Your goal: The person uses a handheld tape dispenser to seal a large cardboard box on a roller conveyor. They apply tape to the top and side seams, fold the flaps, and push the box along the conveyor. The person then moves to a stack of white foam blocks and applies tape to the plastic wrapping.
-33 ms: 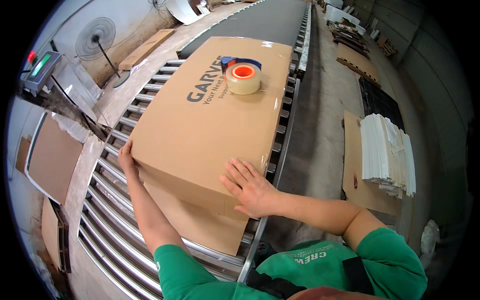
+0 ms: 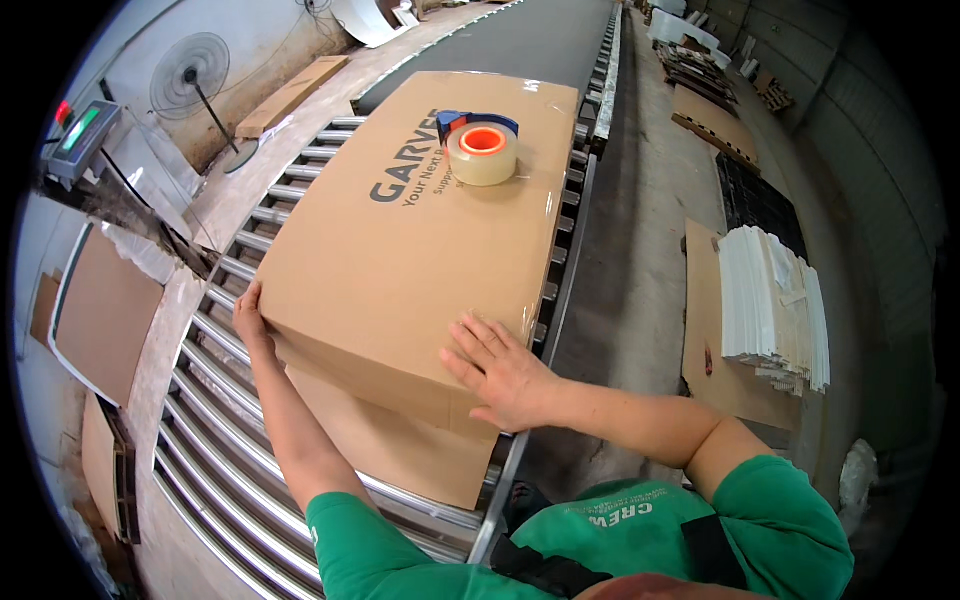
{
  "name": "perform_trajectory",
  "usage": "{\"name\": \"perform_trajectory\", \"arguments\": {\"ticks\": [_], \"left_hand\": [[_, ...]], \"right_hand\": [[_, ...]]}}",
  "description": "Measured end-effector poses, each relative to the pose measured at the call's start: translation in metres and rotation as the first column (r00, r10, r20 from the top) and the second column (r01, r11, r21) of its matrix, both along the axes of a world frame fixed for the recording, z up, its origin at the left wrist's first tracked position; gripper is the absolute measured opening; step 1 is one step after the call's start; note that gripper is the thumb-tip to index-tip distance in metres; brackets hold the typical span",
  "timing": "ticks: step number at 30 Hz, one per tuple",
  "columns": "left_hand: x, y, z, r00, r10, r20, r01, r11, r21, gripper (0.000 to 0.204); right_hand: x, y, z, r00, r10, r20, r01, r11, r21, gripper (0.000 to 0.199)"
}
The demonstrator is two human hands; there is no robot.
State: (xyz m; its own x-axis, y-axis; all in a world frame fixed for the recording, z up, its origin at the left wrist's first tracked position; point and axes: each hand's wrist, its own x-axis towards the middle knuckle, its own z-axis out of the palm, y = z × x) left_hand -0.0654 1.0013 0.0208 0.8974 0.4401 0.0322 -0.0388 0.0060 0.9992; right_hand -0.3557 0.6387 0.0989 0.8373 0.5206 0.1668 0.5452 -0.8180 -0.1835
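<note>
A large brown cardboard box with dark printing on top lies on the roller conveyor before me. My left hand holds the box's near left corner, its fingers against the side and the thumb hidden. My right hand is open and flat on the top, close to the near right corner, fingers spread. Farther along the top stands a tape dispenser, blue, carrying a wide roll of clear tape with an orange core. A cardboard flap sticks out low at the near end.
Beyond the box runs a dark belt conveyor. A scale display and a standing fan are on the left. Stacked white strips lie on cardboard along the right-hand floor, with a black pallet behind.
The box, with the tape dispenser on it, has shifted very slightly forward and left. Both hands keep their places on it.
</note>
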Motion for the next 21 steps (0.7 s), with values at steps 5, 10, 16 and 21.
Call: {"name": "perform_trajectory", "arguments": {"ticks": [5,10,16,21], "left_hand": [[-0.095,-0.016,-0.010,0.982,0.160,0.097,-0.165,0.985,0.048,0.025],[-0.228,-0.075,-0.008,0.945,0.298,0.135,-0.318,0.932,0.172,0.030],[-0.362,-0.124,-0.007,0.940,0.331,0.081,-0.327,0.812,0.484,0.036],[-0.401,-0.190,0.051,0.969,-0.185,0.162,-0.157,0.039,0.987,0.081]], "right_hand": [[-0.033,-0.071,0.001,0.988,0.156,-0.009,-0.156,0.988,-0.020,0.088],[-0.066,-0.164,0.011,0.962,0.266,-0.063,-0.271,0.958,-0.091,0.092],[-0.105,-0.239,0.026,0.986,0.127,-0.104,-0.147,0.963,-0.225,0.092],[-0.128,-0.224,0.005,0.998,-0.017,0.055,0.029,0.975,-0.221,0.091]]}}
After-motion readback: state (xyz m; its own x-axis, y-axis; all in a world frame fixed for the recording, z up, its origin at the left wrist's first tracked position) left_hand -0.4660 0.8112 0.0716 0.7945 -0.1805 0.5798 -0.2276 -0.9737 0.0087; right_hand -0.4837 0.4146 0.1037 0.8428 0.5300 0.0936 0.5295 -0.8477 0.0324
